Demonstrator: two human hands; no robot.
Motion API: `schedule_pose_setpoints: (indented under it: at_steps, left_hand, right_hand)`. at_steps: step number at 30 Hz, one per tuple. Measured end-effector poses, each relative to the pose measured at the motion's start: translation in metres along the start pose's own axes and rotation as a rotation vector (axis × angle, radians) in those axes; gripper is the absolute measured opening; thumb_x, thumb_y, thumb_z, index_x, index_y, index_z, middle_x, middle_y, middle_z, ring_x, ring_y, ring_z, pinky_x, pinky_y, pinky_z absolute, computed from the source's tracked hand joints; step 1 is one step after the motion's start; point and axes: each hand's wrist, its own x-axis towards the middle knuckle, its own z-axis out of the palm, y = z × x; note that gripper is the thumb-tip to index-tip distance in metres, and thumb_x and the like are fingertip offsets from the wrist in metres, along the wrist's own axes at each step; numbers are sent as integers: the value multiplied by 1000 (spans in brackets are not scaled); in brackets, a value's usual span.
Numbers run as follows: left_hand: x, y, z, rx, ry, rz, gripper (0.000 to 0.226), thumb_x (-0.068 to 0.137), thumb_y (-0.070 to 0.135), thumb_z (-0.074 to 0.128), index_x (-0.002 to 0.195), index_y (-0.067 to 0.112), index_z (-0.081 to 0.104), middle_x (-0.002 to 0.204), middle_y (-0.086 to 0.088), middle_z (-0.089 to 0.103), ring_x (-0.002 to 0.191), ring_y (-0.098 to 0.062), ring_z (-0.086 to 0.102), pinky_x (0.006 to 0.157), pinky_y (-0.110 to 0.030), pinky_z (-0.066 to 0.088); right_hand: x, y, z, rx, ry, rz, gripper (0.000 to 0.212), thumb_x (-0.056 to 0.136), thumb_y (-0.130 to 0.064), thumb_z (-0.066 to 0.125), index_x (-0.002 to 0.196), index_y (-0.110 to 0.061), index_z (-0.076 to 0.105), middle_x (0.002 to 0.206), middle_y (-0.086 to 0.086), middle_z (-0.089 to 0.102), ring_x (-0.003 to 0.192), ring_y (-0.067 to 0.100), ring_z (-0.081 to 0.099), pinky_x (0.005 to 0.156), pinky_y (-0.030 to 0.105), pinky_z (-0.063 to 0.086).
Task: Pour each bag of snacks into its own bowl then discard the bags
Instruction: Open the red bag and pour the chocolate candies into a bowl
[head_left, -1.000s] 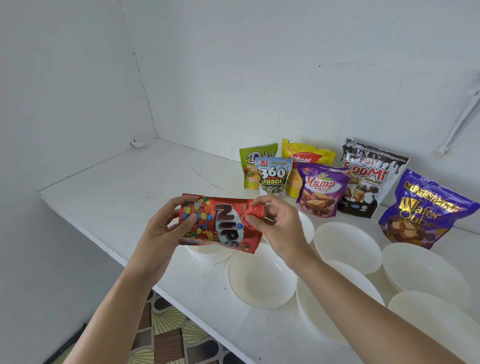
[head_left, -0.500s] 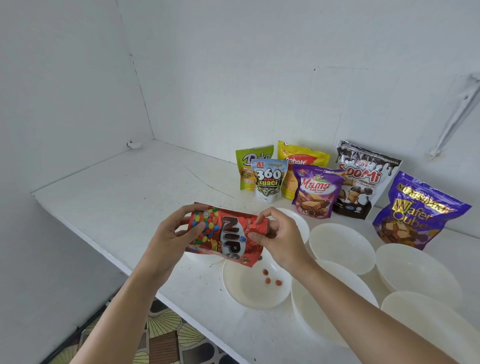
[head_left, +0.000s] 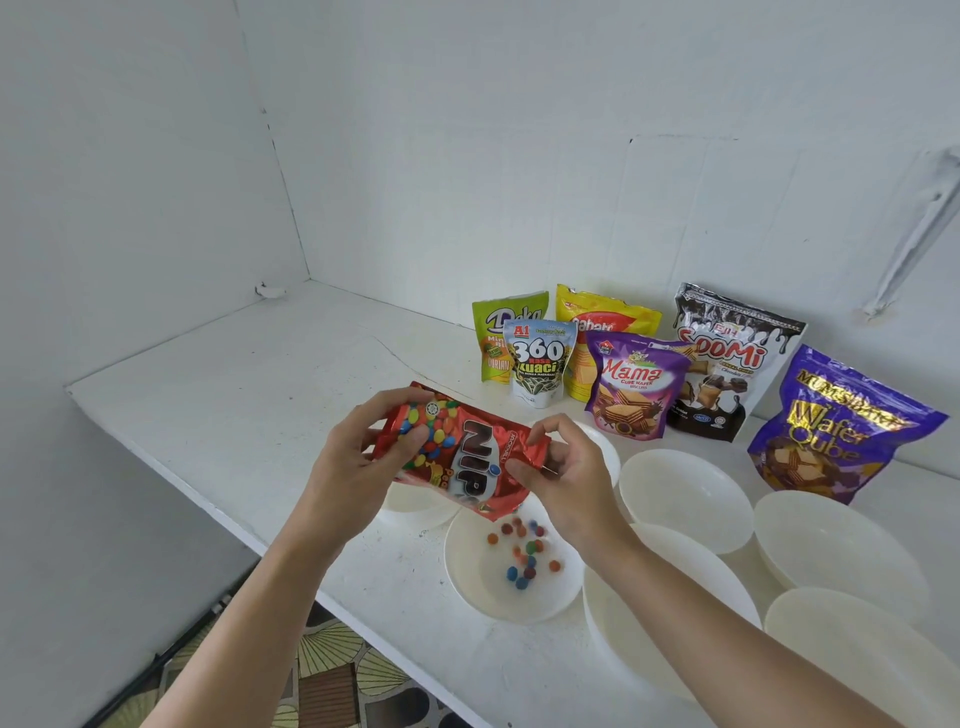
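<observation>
The Nips bag (head_left: 467, 457) hangs tilted in the air between my hands, its lower corner just above a bowl (head_left: 467, 582) at the front edge of the surface (head_left: 234, 395). I cannot see the bag's mouth; my right hand (head_left: 571, 483) covers that end. Candies (head_left: 522, 551) lie in the bowl, and a few nearer the bag are blurred.

My left hand (head_left: 353, 467) holds the bag's far end, the fingers (head_left: 421, 434) curled round it with the thumb on the printed face. My right fingers (head_left: 519, 467) pinch the crumpled edge by the corner.

The bag hides most of a second bowl (head_left: 415, 512), and my right hand hides most of a third (head_left: 608, 449). My right forearm crosses a near bowl (head_left: 608, 634). Two more bowls (head_left: 685, 499) sit to the right, and a corner bowl (head_left: 857, 639) is cut off by the frame.

Six sealed bags stand along the wall: Deka (head_left: 493, 338), 360 (head_left: 537, 364), a yellow bag (head_left: 613, 317) whose name is half covered, Mama (head_left: 631, 384), Soomi (head_left: 727, 358) and Wafer Qube (head_left: 836, 426). The patterned floor (head_left: 332, 686) shows below the surface.
</observation>
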Motion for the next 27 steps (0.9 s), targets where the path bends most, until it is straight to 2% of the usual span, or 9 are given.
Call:
schedule_pose_setpoints:
  at_steps: [5,12,17,21,24,27]
  left_hand:
    - [-1,2,-1,15,-3,-14,26,98,21,63,117,38,68,124,5,63,112,-27,65,70,-29,62]
    - [0,18,-1,77,16,74,25,97,25,62,117,40,67,126,4,59,115,-22,62,71,-21,61]
    - [-1,16,3,118,-23,-6,23,99,26,61,115,42,65,125,2,59,108,-20,64,63,-18,59]
    - [1,21,1,166,-21,-28,22,100,29,60,115,45,63,125,4,60,106,-19,65,62,-18,59]
    - [4,35,-2,236,20,86,24,101,31,59,115,50,62,121,6,57,109,-18,63,68,-21,61]
    - [3,56,2,356,81,288,26,100,34,57,120,51,60,118,8,52,108,-7,60,74,-20,60]
  right_hand:
    - [-3,0,2,-3,4,9,25,88,-7,73,96,-19,52,95,7,77,89,23,75,72,44,63]
    - [-3,-7,6,67,28,19,27,90,-5,71,95,-23,51,95,7,77,90,22,75,75,45,63]
    - [-5,0,5,28,14,77,27,90,-5,70,94,-22,50,95,7,77,91,23,75,79,50,62]
    - [-4,-3,5,51,4,86,26,90,-5,71,93,-20,50,95,10,77,93,26,74,83,52,60]
    - [-2,-17,6,141,8,44,27,89,-2,71,95,-18,49,94,14,76,95,29,74,84,52,60]
    - [-4,-30,6,293,50,-8,26,89,3,68,99,-11,49,93,15,76,94,27,74,82,46,61]
